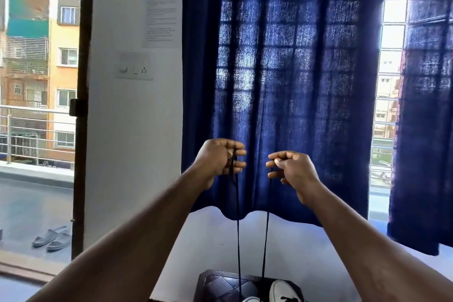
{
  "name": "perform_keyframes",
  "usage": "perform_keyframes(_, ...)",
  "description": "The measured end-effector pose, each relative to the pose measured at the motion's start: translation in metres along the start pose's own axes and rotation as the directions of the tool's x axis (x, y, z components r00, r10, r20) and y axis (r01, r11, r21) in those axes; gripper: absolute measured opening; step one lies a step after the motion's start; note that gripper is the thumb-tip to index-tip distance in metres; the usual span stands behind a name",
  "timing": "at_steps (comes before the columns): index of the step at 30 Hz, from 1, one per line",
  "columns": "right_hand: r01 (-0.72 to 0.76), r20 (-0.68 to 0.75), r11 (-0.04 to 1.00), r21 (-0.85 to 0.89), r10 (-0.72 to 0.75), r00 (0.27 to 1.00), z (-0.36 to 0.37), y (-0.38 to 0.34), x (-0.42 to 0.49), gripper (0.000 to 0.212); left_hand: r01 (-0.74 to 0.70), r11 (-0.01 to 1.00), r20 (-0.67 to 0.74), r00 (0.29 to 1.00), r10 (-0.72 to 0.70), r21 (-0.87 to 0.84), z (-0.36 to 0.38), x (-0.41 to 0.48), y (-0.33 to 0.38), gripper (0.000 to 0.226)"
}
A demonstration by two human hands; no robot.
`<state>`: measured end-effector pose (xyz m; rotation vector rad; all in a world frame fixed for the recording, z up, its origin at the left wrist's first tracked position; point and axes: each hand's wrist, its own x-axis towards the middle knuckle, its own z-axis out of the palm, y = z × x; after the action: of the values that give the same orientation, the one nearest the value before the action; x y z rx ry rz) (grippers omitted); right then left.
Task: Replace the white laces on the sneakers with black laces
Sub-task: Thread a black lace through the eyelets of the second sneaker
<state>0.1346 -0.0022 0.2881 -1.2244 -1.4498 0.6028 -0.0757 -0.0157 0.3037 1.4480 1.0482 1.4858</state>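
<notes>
Both ends of the black lace (pixel 238 228) held up high above the white sneaker (pixel 284 290).

The left hand (pixel 220 160) has its fingers curled round one strand, and the right hand (pixel 293 169) pinches the other between thumb and fingertips; both strands run straight down to the white sneaker. To do this step well, I think both ends should be kept at equal height with equal tension, so the two halves come out even. The eyelets are cut off at the bottom edge, and a second shoe beside the white sneaker shows only its toe. Against the blue curtain (pixel 294 81) behind it, the lace tips are hard to see.

black lace (pixel 237 240) strands pulled taut upward, white sneaker (pixel 284 290) below
</notes>
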Motion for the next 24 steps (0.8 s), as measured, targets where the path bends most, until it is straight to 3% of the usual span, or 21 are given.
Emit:
perform_keyframes(4, -0.006, -0.028, 1.0, -0.019, 0.005, 1.0, -0.003, 0.003, -0.008, 0.022, -0.006, 0.996, -0.055, 0.998, 0.011, 0.092, 0.0, 0.003, -0.012, 0.029)
perform_keyframes(9, -0.09, -0.015, 0.989, -0.12, 0.088, 0.996, 0.01, 0.046, -0.044, 0.019, 0.071, 0.876, -0.121, 0.993, -0.015, 0.477, 0.003, -0.009, -0.08, 0.014)
perform_keyframes(15, -0.238, 0.055, 0.943, -0.233, 0.257, 0.965, 0.043, 0.133, -0.093, 0.036, 0.128, 0.772, 0.082, 0.97, -0.227, 0.623, 0.014, -0.053, -0.207, 0.012)
perform_keyframes(18, -0.303, 0.084, 0.908, -0.29, 0.34, 0.937, 0.058, 0.174, -0.113, 0.035, 0.086, 0.599, 0.132, 0.941, -0.31, 0.796, 0.022, -0.078, -0.251, 0.01)
perform_keyframes(20, -0.33, 0.083, 0.878, -0.347, 0.379, 0.922, 0.065, 0.199, -0.123, 0.032, -0.011, 0.48, 0.199, 0.918, -0.343, 0.877, 0.028, -0.092, -0.271, 0.027)
perform_keyframes(24, -0.218, 0.136, 0.774, -0.595, 0.365, 0.921, 0.075, 0.234, -0.133, 0.019, -0.078, 0.426, 0.246, 0.902, -0.355, 0.901, 0.044, -0.113, -0.29, 0.056)
